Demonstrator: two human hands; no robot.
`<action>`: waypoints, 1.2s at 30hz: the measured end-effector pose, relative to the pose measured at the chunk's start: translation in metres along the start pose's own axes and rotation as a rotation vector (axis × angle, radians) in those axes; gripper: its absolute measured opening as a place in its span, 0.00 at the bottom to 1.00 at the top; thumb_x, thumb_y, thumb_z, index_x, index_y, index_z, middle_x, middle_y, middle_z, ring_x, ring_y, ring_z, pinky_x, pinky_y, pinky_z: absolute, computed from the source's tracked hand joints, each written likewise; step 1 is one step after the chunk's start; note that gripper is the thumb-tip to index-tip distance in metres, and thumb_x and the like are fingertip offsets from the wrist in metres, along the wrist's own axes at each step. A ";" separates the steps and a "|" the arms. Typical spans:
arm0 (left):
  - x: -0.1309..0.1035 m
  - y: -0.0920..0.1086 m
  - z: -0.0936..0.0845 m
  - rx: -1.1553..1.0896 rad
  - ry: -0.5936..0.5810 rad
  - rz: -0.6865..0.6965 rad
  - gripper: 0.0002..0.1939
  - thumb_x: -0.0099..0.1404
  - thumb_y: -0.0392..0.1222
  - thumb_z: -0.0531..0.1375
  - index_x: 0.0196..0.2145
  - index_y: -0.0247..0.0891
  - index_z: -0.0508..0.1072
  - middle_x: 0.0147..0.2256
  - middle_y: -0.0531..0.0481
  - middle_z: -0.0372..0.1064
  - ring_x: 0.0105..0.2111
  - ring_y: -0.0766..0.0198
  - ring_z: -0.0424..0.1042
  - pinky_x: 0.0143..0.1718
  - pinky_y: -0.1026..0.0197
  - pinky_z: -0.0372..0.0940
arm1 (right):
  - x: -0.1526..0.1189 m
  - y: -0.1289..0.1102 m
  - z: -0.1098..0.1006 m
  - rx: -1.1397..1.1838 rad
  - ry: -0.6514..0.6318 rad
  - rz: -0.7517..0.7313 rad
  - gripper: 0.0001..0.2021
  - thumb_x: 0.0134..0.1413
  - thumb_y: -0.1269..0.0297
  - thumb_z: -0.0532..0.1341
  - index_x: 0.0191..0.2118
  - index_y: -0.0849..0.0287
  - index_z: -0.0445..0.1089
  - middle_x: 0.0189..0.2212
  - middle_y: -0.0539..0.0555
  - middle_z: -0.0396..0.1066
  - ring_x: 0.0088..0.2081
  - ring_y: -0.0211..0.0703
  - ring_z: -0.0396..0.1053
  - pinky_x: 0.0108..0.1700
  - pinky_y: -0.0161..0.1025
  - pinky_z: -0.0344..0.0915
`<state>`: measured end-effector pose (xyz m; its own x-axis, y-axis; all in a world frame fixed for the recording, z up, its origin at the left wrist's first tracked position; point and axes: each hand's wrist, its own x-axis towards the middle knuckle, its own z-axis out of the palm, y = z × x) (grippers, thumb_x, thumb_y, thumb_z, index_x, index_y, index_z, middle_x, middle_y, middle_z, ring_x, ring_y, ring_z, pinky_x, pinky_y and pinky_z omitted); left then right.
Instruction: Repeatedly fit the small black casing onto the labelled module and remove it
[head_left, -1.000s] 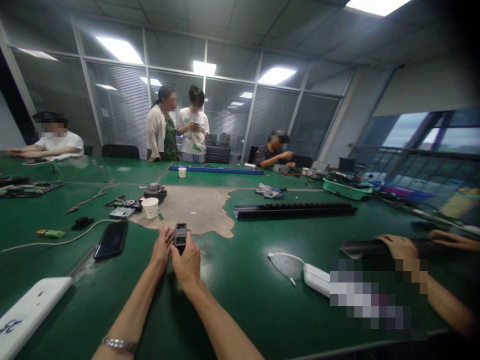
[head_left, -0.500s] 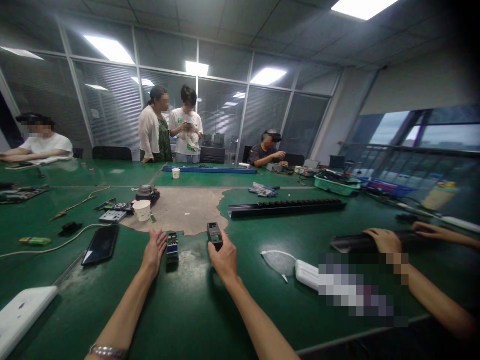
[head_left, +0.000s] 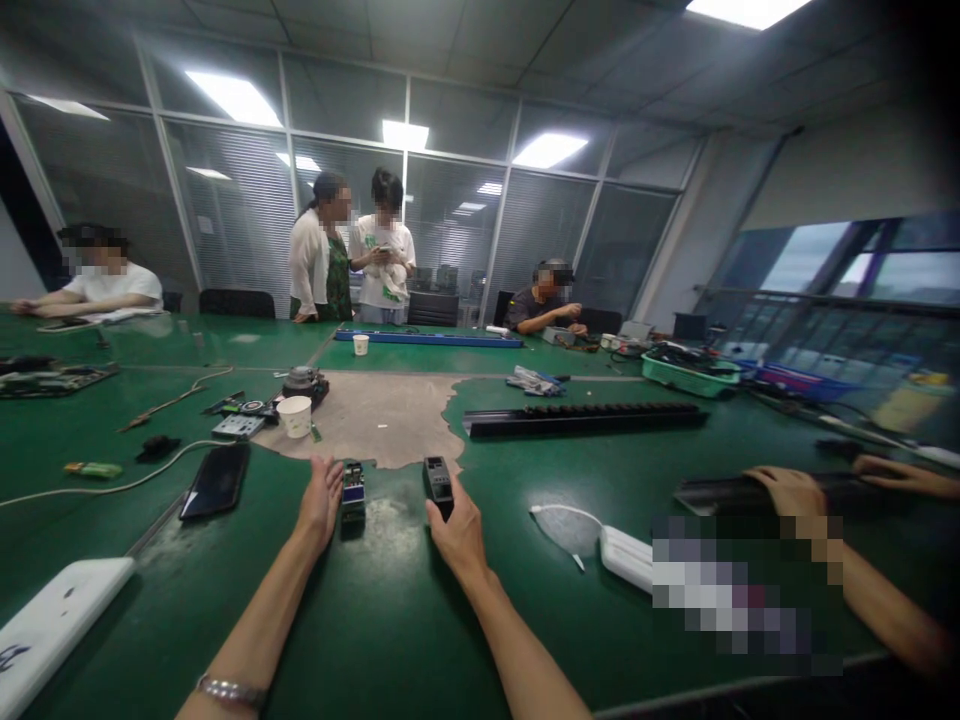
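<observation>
My left hand (head_left: 322,503) rests on the table with its fingers stretched out, holding nothing. Just to its right stands a small electronic module (head_left: 353,494) with a bare circuit board and a blue part; whether the fingertips touch it I cannot tell. In my right hand (head_left: 459,527) is a dark grey plastic casing (head_left: 437,482), gripped by its right side, with small openings at its far end. A gap of green tabletop separates the module from the casing.
Left of my hands lie a black phone (head_left: 215,482), a paper cup (head_left: 294,417) and a white power strip (head_left: 64,625). At right, another person's hand (head_left: 793,493) rests on a black rail. A longer black rail (head_left: 585,420) and a white adapter (head_left: 624,556) lie nearer the middle.
The view has swung slightly left, so things sit farther right in it. The casing in my right hand has come slightly closer to me. My left hand stays beside the module.
</observation>
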<state>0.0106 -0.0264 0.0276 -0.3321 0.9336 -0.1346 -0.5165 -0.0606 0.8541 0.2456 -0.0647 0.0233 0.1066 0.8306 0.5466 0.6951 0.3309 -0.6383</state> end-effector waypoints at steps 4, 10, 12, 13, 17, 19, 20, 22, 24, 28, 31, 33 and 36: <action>0.000 -0.001 0.001 0.004 -0.009 0.001 0.38 0.62 0.64 0.45 0.60 0.32 0.55 0.58 0.36 0.56 0.58 0.60 0.55 0.58 0.59 0.49 | 0.007 -0.019 -0.004 0.037 -0.020 0.071 0.23 0.52 0.62 0.58 0.55 0.60 0.62 0.42 0.58 0.72 0.43 0.49 0.70 0.46 0.42 0.64; 0.003 0.002 -0.006 -0.018 0.006 0.023 0.36 0.63 0.62 0.44 0.59 0.33 0.56 0.57 0.35 0.57 0.57 0.58 0.57 0.56 0.57 0.54 | 0.018 -0.083 0.016 0.229 -0.057 -0.024 0.21 0.54 0.58 0.58 0.53 0.59 0.62 0.42 0.56 0.72 0.44 0.45 0.70 0.45 0.38 0.64; 0.004 0.003 -0.008 -0.017 0.034 0.045 0.31 0.66 0.58 0.44 0.58 0.34 0.58 0.57 0.36 0.58 0.57 0.60 0.58 0.56 0.58 0.53 | 0.017 -0.099 0.029 0.236 -0.089 -0.052 0.20 0.54 0.59 0.58 0.52 0.59 0.63 0.40 0.56 0.72 0.42 0.45 0.70 0.44 0.37 0.64; 0.004 0.004 -0.009 -0.015 0.055 0.052 0.28 0.67 0.54 0.45 0.58 0.34 0.58 0.57 0.37 0.58 0.57 0.61 0.58 0.56 0.58 0.53 | 0.016 -0.105 0.036 0.228 -0.103 -0.061 0.19 0.53 0.59 0.59 0.51 0.59 0.64 0.39 0.56 0.72 0.41 0.45 0.70 0.43 0.37 0.64; 0.004 0.006 -0.011 -0.019 0.065 0.062 0.25 0.66 0.46 0.46 0.59 0.35 0.57 0.56 0.39 0.59 0.56 0.62 0.59 0.56 0.58 0.53 | 0.009 -0.118 0.057 0.161 -0.146 -0.058 0.18 0.51 0.59 0.60 0.48 0.61 0.64 0.37 0.57 0.72 0.39 0.46 0.70 0.41 0.36 0.63; 0.004 0.006 -0.011 -0.021 0.057 0.075 0.25 0.66 0.44 0.44 0.58 0.36 0.61 0.56 0.40 0.59 0.56 0.62 0.59 0.56 0.58 0.53 | 0.007 -0.120 0.063 0.117 -0.152 -0.046 0.19 0.51 0.59 0.60 0.48 0.61 0.64 0.37 0.58 0.72 0.39 0.47 0.70 0.40 0.37 0.63; 0.004 0.006 -0.011 -0.022 0.056 0.090 0.24 0.66 0.44 0.44 0.56 0.35 0.62 0.56 0.41 0.60 0.56 0.63 0.58 0.56 0.58 0.52 | 0.007 -0.122 0.065 0.092 -0.156 -0.039 0.19 0.51 0.58 0.59 0.48 0.62 0.63 0.37 0.59 0.72 0.38 0.48 0.71 0.40 0.37 0.63; 0.004 0.005 -0.011 -0.016 0.054 0.126 0.24 0.66 0.44 0.43 0.54 0.35 0.65 0.57 0.42 0.59 0.57 0.63 0.58 0.57 0.59 0.51 | 0.006 -0.123 0.068 0.037 -0.168 -0.023 0.19 0.51 0.58 0.59 0.47 0.62 0.63 0.37 0.60 0.72 0.38 0.49 0.71 0.39 0.38 0.63; 0.005 0.005 -0.012 0.007 0.051 0.142 0.24 0.66 0.44 0.43 0.54 0.36 0.66 0.57 0.43 0.59 0.57 0.64 0.57 0.57 0.59 0.50 | 0.003 -0.123 0.071 -0.010 -0.197 -0.008 0.19 0.50 0.59 0.60 0.47 0.62 0.63 0.37 0.61 0.72 0.38 0.50 0.71 0.38 0.39 0.64; 0.005 0.006 -0.013 0.055 0.060 0.087 0.24 0.66 0.47 0.44 0.57 0.38 0.62 0.57 0.42 0.59 0.57 0.63 0.57 0.57 0.58 0.49 | -0.009 -0.116 0.078 -0.050 -0.261 -0.018 0.26 0.47 0.62 0.63 0.53 0.63 0.60 0.42 0.64 0.70 0.44 0.54 0.70 0.43 0.43 0.64; 0.005 0.006 -0.013 0.072 0.064 0.068 0.27 0.67 0.53 0.43 0.57 0.36 0.61 0.56 0.40 0.59 0.57 0.62 0.57 0.58 0.57 0.49 | -0.021 -0.106 0.084 0.000 -0.218 -0.076 0.35 0.46 0.62 0.63 0.59 0.67 0.52 0.52 0.68 0.63 0.52 0.56 0.63 0.51 0.47 0.60; 0.005 0.006 -0.013 0.073 0.062 0.076 0.29 0.67 0.56 0.42 0.57 0.35 0.60 0.57 0.38 0.58 0.58 0.61 0.57 0.58 0.57 0.48 | -0.025 -0.101 0.088 0.053 -0.178 -0.108 0.37 0.47 0.62 0.63 0.61 0.69 0.49 0.55 0.69 0.59 0.55 0.56 0.59 0.54 0.48 0.58; 0.005 0.005 -0.013 0.068 0.059 0.085 0.31 0.66 0.58 0.42 0.58 0.34 0.60 0.57 0.38 0.58 0.58 0.61 0.56 0.58 0.57 0.48 | -0.029 -0.097 0.092 0.092 -0.157 -0.106 0.36 0.49 0.62 0.62 0.61 0.68 0.49 0.55 0.67 0.60 0.55 0.54 0.59 0.55 0.47 0.57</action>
<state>-0.0041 -0.0264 0.0250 -0.4192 0.9037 -0.0875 -0.4307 -0.1131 0.8954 0.1098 -0.0790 0.0192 -0.0802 0.8462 0.5267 0.6282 0.4532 -0.6324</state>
